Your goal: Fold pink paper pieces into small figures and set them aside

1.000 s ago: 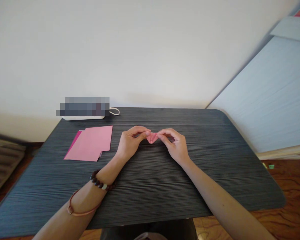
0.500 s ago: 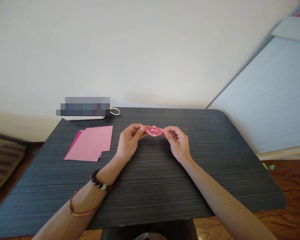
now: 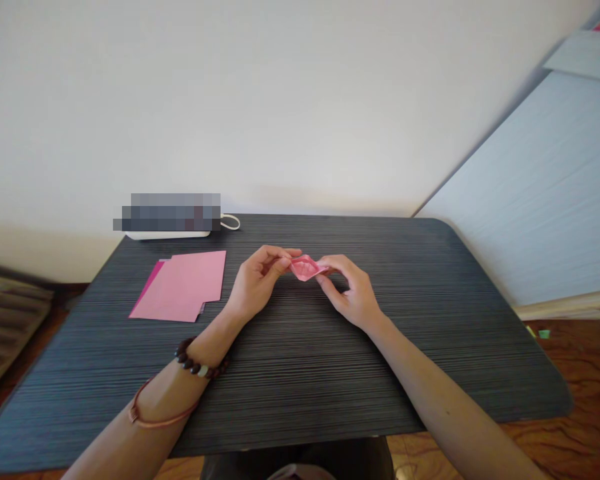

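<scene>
At the far left, a ribbed beige fixture point(image 3: 10, 327) stood low beside the dark, wood-grained worktop point(image 3: 430, 373), whose back edge ran along a white wall point(image 3: 300, 100). On the back left of the worktop sat a pixelated object point(image 3: 170, 213) with a white base point(image 3: 167, 235); what it was could not be told. In front of it lay a loose stack of light pink paper sheets point(image 3: 180, 287), a strip of magenta paper point(image 3: 147, 287) showing along its left side. A thin white cord point(image 3: 239, 223) curved out in a loop from the pixelated object's right end. Next came the left forearm, wearing a reddish-brown cord bracelet point(image 3: 163, 424) and, nearer the wrist, a dark beaded bracelet point(image 3: 195, 367) with one pale bead. The left hand point(image 3: 257, 280) was closed in a pinching grip, thumb and fingers on the left end of a small folded pink paper point(image 3: 305, 268). That paper was held between the two hands, above the middle of the worktop, its top spread into a shallow pocket; whether its underside touched the surface could not be told. The right hand point(image 3: 350, 287) pinched its right corner, its grip likewise closed. Farther right, a pale panel point(image 3: 545, 187) met the wall at a slant, and a small green scrap point(image 3: 545, 334) lay on the reddish-brown floor point(image 3: 595, 373).
</scene>
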Tool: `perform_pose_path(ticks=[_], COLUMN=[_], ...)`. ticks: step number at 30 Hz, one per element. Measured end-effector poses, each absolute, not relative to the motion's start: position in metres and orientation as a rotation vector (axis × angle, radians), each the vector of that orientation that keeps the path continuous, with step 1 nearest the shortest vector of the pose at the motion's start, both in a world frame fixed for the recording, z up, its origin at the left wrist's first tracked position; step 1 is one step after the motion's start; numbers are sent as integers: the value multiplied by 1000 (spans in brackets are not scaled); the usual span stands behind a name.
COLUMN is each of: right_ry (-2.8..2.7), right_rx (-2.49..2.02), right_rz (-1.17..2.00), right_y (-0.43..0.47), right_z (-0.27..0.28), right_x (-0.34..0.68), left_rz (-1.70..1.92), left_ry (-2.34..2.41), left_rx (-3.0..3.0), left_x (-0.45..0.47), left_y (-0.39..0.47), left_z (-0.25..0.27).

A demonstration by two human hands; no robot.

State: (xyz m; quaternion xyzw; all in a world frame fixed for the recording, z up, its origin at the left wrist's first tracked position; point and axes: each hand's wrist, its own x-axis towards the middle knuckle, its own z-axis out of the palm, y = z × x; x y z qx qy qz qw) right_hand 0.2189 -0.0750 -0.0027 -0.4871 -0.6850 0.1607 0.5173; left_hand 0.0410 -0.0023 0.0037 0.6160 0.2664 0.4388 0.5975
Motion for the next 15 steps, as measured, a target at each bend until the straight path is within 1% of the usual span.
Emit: perform_pose_path(ticks=[3, 7, 11, 15], right_ry=[-1826, -1962, -2057, -2110], right_rx=[-1186, -1274, -1351, -1364], right_rz=[279, 289, 288, 277], right_y=[-75, -75, -75, -75], right_z=[0, -2, -1, 2], right_x=[223, 229, 234, 237], left_rz=[985, 878, 719, 683], left_ry=[612, 544, 496, 484], left_rx=[1498, 1619, 1933, 2251], left_x=[39, 33, 23, 19], left_y=[-2, 0, 5, 9], left_z=[3, 3, 4, 7])
